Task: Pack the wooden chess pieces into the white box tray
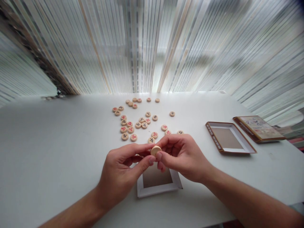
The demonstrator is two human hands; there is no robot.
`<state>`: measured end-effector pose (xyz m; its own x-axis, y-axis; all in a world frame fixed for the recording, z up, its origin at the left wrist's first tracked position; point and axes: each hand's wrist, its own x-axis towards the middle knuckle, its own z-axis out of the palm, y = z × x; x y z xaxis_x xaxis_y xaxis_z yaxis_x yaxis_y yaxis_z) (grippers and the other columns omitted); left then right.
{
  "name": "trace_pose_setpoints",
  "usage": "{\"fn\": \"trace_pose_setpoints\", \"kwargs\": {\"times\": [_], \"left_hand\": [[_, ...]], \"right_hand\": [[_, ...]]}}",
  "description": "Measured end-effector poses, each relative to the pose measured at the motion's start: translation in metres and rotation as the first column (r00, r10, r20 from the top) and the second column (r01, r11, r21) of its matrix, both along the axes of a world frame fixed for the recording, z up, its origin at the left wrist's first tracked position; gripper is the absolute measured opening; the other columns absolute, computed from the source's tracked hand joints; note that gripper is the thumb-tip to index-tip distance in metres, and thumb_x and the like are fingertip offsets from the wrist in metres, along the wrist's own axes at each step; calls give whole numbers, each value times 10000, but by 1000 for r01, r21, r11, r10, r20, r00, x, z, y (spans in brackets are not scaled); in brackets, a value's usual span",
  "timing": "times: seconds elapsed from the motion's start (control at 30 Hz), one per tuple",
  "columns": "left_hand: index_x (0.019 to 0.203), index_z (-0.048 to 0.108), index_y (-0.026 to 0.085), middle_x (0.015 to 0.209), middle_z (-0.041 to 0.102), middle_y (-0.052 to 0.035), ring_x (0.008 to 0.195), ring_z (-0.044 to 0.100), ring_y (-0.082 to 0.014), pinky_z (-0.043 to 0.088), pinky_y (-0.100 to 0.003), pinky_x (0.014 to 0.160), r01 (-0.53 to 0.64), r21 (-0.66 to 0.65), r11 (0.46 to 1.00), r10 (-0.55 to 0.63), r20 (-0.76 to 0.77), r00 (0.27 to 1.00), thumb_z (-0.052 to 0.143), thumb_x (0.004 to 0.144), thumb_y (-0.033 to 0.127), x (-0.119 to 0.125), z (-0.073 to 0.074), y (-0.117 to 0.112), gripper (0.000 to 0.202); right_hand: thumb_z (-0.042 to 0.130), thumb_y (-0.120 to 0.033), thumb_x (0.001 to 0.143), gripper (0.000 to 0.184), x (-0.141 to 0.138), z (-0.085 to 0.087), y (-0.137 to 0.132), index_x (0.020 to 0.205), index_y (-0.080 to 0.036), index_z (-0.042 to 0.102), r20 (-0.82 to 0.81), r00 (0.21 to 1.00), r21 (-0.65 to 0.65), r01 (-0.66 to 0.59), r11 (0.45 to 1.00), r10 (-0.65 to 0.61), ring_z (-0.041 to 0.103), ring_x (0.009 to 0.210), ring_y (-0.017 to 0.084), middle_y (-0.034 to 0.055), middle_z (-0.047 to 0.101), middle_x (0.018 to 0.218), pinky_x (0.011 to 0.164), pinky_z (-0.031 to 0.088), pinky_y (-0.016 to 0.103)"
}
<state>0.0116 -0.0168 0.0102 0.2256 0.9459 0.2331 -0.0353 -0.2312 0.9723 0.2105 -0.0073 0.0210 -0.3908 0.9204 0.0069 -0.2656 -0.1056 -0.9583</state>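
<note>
Between the fingertips of both hands is a round wooden xiangqi piece [155,150], its plain side facing me. My left hand [128,167] pinches it from the left, with thumb and forefinger closed. From the right, my right hand [182,156] grips it between thumb and curled fingers. Below them lies a shallow box tray [158,190] with a white rim and brown bottom, its far part hidden by the hands. Beyond my fingers, several xiangqi pieces [133,137] lie scattered, marked with red or black characters; some show no marking.
On the right of the white table [59,152] lies an open box lid or tray [230,139] with brown sides. Beside it is a closed-looking box part [260,128] with a picture on top. A striped curtain [114,47] hangs along the table's far edge.
</note>
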Motion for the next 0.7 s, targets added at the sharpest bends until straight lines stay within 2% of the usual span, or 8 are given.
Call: {"fn": "trace_pose_setpoints", "kwargs": {"times": [0.07, 0.1, 0.13, 0.2, 0.27, 0.33, 0.43, 0.7], "left_hand": [[1087, 892, 293, 926, 871, -3, 769, 828, -142, 686, -164, 749, -22, -37, 999, 23, 27, 999, 860, 863, 98, 1, 0, 2, 299], [1069, 894, 281, 910, 867, -7, 760, 824, -141, 685, -166, 741, -26, -55, 998, 28, 45, 999, 863, 867, 113, 1, 0, 3, 265], [1059, 895, 274, 903, 864, -10, 762, 822, -142, 686, -171, 743, -22, -76, 997, 27, 64, 998, 864, 874, 133, 1, 0, 5, 234], [1059, 892, 268, 903, 860, -13, 772, 817, -141, 686, -181, 754, 1, -113, 994, 11, 108, 994, 855, 902, 184, 0, 1, 7, 182], [1064, 890, 263, 918, 860, -20, 779, 811, -139, 686, -190, 763, 31, -154, 988, -9, 146, 989, 855, 913, 227, 0, 2, 9, 159], [1061, 892, 251, 935, 863, -32, 779, 805, -140, 686, -195, 757, 59, -194, 979, -25, 174, 984, 868, 904, 252, 1, 3, 10, 159], [1069, 892, 239, 951, 869, -44, 791, 806, -147, 689, -206, 771, 77, -240, 968, -29, 198, 980, 877, 895, 257, 1, 5, 10, 175], [1048, 888, 188, 900, 861, -60, 781, 802, -173, 694, -254, 778, 49, -215, 975, -20, 132, 991, 841, 887, 182, 2, 8, 9, 168]], "right_hand": [[912, -111, 799, 151, 0, -2, 0, 917, -168, 837, 95, 991, 215, 67, 974, -89, 743, 618, 107, 23, 812, 739, 604, 609, 154], [883, -95, 825, 154, 1, -4, 1, 953, -173, 845, 144, 977, 358, 97, 929, -157, 761, 651, 115, 34, 828, 783, 632, 620, 162], [856, -81, 846, 167, 1, -6, 1, 985, -172, 849, 184, 953, 504, 117, 856, -239, 778, 686, 125, 49, 842, 828, 664, 633, 173], [815, -58, 876, 178, 3, -9, 4, 1024, -152, 849, 212, 891, 744, 119, 657, -401, 805, 749, 147, 87, 856, 900, 729, 653, 198], [785, -45, 904, 173, 5, -11, 7, 1043, -128, 845, 198, 845, 868, 84, 489, -497, 822, 811, 163, 123, 858, 950, 785, 661, 210], [769, -43, 927, 170, 6, -12, 8, 1062, -116, 840, 198, 832, 909, 44, 415, -519, 829, 853, 169, 142, 856, 980, 816, 663, 208], [816, -85, 904, 185, 7, -12, 8, 1087, -110, 831, 215, 828, 911, 20, 411, -518, 832, 864, 185, 146, 853, 992, 834, 673, 227], [827, -185, 922, 189, 7, -8, 6, 1112, -186, 817, 312, 824, 822, 15, 569, -473, 819, 829, 203, 113, 845, 1009, 788, 684, 297]]}}
